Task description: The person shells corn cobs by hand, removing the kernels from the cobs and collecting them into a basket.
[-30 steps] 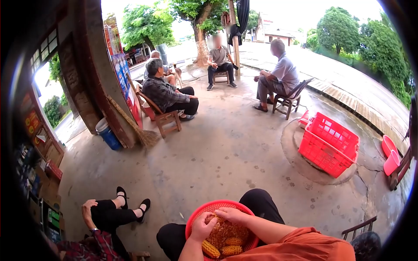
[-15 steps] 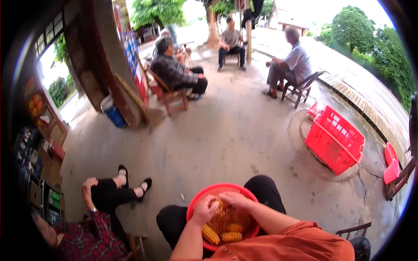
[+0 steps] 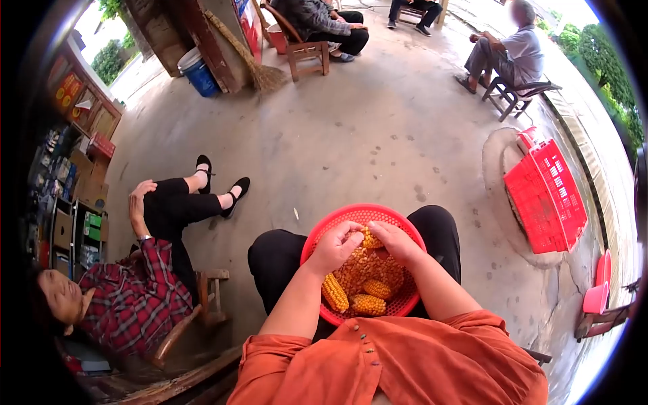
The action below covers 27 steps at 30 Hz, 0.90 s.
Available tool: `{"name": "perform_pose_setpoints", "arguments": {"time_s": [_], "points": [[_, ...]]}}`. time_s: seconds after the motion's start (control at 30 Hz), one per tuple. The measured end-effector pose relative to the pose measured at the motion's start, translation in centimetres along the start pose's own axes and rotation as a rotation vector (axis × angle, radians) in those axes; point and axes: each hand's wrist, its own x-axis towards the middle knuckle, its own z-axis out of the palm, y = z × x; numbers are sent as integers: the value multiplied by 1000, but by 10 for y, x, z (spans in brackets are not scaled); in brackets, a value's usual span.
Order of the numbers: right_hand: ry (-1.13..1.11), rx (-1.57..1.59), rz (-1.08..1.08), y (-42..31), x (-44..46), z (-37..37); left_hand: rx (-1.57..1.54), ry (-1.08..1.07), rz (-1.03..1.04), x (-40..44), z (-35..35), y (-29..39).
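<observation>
A red plastic basket (image 3: 403, 219) rests on my lap between my knees. Over it, my left hand (image 3: 335, 248) and my right hand (image 3: 398, 244) grip an ear of corn (image 3: 370, 238) from either side, thumbs toward each other. Both hands are closed on it, and they partly cover it. Loose yellow-orange corn kernels (image 3: 366, 268) lie below in the basket. Nearer to me are several more ears: a long one (image 3: 334, 293) on the left, a short one (image 3: 368, 306) at the near side and another (image 3: 376, 289) just beyond it.
At my left a person in a plaid shirt (image 3: 128, 290) sits with legs stretched toward me. Other people sit farther off on chairs. A red crate (image 3: 547, 199) stands on the concrete floor at right, with a pink basin (image 3: 596, 298) beyond. A broom (image 3: 236, 50) leans near a blue bucket (image 3: 198, 72).
My view has tilted downward, so the basket and hands appear higher and more fully. Both hands stay together above the basket, and the ear between them now shows.
</observation>
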Motion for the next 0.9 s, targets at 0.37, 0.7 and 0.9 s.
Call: {"name": "perform_pose_setpoints", "arguments": {"time_s": [0.37, 0.7, 0.9], "points": [[-12, -58, 34, 3, 1, 0, 340, 58, 6, 0, -5, -7], [2, 38, 58, -2, 0, -2, -95, 132, -42, 1, -4, -1], [-12, 66, 21, 2, 2, -1, -12, 10, -65, -1, -7, -3]]}}
